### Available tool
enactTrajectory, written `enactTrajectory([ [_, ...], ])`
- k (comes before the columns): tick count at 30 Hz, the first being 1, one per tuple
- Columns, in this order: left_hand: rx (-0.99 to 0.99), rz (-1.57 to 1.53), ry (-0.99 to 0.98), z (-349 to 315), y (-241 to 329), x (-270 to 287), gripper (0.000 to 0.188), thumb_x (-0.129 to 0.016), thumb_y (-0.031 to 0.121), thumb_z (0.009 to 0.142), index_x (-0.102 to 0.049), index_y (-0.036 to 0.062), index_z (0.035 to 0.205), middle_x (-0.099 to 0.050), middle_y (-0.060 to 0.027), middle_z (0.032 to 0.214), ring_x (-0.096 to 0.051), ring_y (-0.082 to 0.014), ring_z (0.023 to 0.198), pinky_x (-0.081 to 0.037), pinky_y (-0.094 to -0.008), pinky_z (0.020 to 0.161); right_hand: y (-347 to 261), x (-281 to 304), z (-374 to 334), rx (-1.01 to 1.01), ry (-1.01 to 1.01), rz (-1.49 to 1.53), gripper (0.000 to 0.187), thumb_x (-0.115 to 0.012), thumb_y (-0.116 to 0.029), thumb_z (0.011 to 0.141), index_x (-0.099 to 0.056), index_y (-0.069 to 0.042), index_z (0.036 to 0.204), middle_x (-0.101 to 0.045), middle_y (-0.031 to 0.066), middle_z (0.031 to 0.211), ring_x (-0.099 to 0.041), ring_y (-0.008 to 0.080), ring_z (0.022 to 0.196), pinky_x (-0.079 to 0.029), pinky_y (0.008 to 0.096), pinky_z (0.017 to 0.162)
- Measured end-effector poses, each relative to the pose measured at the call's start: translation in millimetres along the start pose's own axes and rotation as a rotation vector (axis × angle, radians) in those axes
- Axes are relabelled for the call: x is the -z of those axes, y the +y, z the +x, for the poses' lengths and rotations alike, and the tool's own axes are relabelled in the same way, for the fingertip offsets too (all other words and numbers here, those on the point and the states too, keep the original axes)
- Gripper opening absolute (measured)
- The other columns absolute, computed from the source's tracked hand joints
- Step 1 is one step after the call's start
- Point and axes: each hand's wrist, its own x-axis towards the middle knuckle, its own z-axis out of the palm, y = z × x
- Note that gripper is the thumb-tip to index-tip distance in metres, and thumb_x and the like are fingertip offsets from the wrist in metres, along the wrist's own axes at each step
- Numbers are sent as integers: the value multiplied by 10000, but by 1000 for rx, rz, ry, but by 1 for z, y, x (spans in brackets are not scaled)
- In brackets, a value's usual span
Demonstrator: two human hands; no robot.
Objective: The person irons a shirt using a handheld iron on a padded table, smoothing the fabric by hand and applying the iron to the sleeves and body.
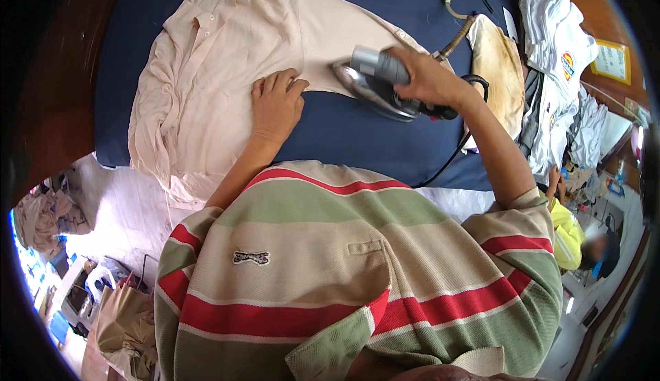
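Note:
A pale pink button-up shirt (220, 72) lies spread on a dark blue padded table (350, 130), one sleeve stretched out to the right. My left hand (277, 106) rests on the shirt near the sleeve's lower edge, fingers spread and a little bent, gripping nothing. In my right hand (430, 79) is a steam iron (375, 82), its fingers wrapped round the handle. The iron is blurred, with its metal tip over the lower edge of the sleeve. How firmly its sole touches the cloth cannot be seen. A hose (455, 39) and a black cord run from the iron.
A scorched, cream-coloured pad (496, 79) lies right of the iron. Piled white garments (550, 30) line the table's right side. At lower right is another person in a yellow top (567, 237). Bundled cloth (51, 219) and a brown bag (124, 322) stand at left.

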Motion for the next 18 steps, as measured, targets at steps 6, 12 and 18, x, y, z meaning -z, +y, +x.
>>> enactTrajectory([
  [6,-29,9,96,-3,-10,-3,148,-599,139,725,-632,171,865,-568,31,854,-544,-158,850,-345,-371,891,-13,-9,4,8,-31,-5,505,-632,-127,685,-492,-80,1168,-644,210,875,-624,374,818,-488,425,746],
  [12,59,-109,147,-5,-12,-3,123,-591,123,714,-623,142,830,-583,8,829,-556,-169,842,-361,-346,876,-43,-13,25,-119,-57,-20,521,-634,-144,688,-484,-31,1174,-626,236,919,-614,372,884,-478,415,785],
  [18,58,-146,135,-3,-10,2,105,-600,129,702,-616,132,805,-584,1,814,-560,-178,835,-368,-345,867,-35,-15,70,-142,348,81,492,-641,-203,688,-502,56,1083,-618,273,888,-616,399,857,-474,409,765],
])
